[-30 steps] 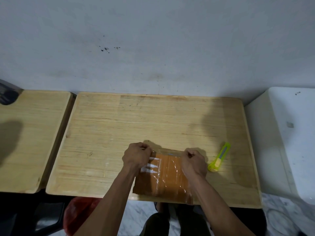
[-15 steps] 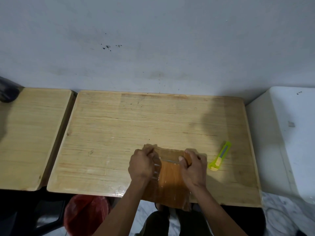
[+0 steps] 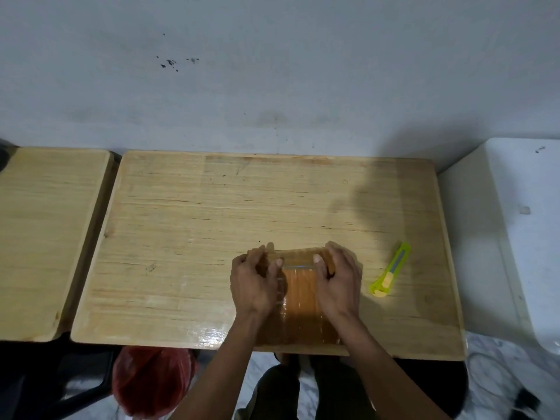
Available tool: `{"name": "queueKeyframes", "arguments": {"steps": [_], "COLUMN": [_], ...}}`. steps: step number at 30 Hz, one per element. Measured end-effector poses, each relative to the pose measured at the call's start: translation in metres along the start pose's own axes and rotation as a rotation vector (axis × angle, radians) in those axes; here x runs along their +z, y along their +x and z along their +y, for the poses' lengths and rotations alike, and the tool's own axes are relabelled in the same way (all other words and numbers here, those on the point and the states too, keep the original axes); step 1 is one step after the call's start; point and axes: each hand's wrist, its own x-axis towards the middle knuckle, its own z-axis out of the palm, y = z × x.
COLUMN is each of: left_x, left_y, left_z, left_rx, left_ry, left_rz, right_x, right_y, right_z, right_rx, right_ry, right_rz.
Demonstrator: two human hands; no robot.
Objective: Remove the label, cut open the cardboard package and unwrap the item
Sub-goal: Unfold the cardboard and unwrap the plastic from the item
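Observation:
A flat brown cardboard package (image 3: 301,301), glossy with clear tape, lies at the near edge of the wooden table (image 3: 212,213). My left hand (image 3: 254,280) grips its far left corner, fingers curled over the edge and thumb on top. My right hand (image 3: 339,280) grips the far right corner the same way. The far end of the package is lifted slightly between my thumbs. A yellow-green utility knife (image 3: 391,269) lies on the table to the right of my right hand. No label shows on the package.
A second wooden table (image 3: 45,237) stands to the left, with a narrow gap between. A white appliance (image 3: 521,237) stands to the right. Below the table's front edge sits a red plastic bag (image 3: 151,383). The wall is right behind the table.
Both hands slid toward the far end of the package and wrapped round its corners. The white tape strips near my left hand are out of sight now. The knife has not moved.

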Motion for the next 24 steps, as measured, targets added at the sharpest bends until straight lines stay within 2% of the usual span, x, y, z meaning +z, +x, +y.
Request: {"name": "queueKeyframes", "arguments": {"steps": [4,8,12,19,24], "left_x": [0.001,0.002,-0.007,-0.002,-0.002], "left_y": [0.016,0.020,0.010,0.000,-0.002], "left_z": [0.008,0.005,0.010,0.002,-0.002], "left_rx": [-0.030,0.061,0.096,0.133,0.161], "left_ry": [0.104,0.296,0.334,0.323,0.413], "left_rz": [-0.046,-0.119,-0.159,-0.125,-0.127], "right_x": [0.002,0.003,0.008,0.011,0.014], "right_y": [0.013,0.009,0.009,0.008,0.004], "right_z": [-0.001,-0.001,0.005,0.013,0.013], "right_rx": [-0.044,-0.070,-0.126,-0.187,-0.209], "right_ry": [-0.036,-0.053,-0.067,-0.126,-0.213], "right_rz": [-0.040,-0.038,-0.041,-0.033,-0.038]}}
